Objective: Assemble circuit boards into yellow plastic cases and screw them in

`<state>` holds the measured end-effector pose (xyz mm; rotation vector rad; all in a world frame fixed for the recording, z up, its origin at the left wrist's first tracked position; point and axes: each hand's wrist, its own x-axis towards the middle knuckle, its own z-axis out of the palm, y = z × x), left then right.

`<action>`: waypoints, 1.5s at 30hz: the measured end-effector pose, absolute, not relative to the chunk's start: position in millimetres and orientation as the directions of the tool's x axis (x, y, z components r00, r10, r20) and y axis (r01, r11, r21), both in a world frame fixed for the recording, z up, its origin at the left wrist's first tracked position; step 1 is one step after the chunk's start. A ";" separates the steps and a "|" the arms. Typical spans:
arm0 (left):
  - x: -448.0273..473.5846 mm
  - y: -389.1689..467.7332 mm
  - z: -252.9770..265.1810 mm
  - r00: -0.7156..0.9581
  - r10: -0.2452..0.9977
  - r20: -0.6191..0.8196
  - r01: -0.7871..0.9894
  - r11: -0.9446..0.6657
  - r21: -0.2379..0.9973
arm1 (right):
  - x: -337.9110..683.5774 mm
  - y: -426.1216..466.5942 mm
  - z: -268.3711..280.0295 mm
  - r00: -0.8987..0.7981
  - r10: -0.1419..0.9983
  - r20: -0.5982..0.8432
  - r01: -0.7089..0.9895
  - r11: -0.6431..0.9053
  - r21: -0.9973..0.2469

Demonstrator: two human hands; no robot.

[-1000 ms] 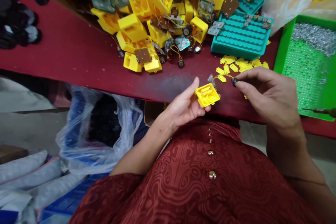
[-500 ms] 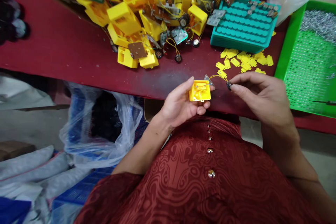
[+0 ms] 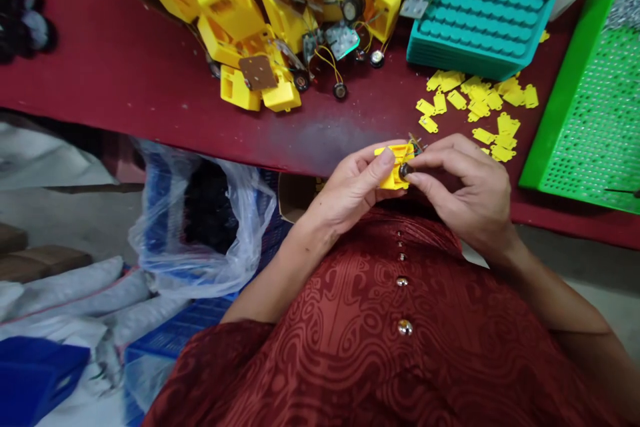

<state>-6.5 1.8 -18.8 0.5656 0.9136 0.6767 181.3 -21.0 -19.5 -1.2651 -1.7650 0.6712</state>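
Left hand grips yellow housing near front edge of bench, right hand pinches small round black part at its open side, loose yellow plates lying beyond.

Left hand: thumb uppermost, fingers curled beneath, closed in a hold. Right hand: thumb and forefinger pinched, tips near the left thumb. Left forearm and right forearm: bare, angled inward, both hands close together.
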 end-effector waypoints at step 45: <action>6.0 14.1 -22.0 0.381 0.793 -0.475 -0.198 0.572 0.796 | 199.1 -20.7 -24.2 0.097 0.957 0.272 0.576 0.169 -0.799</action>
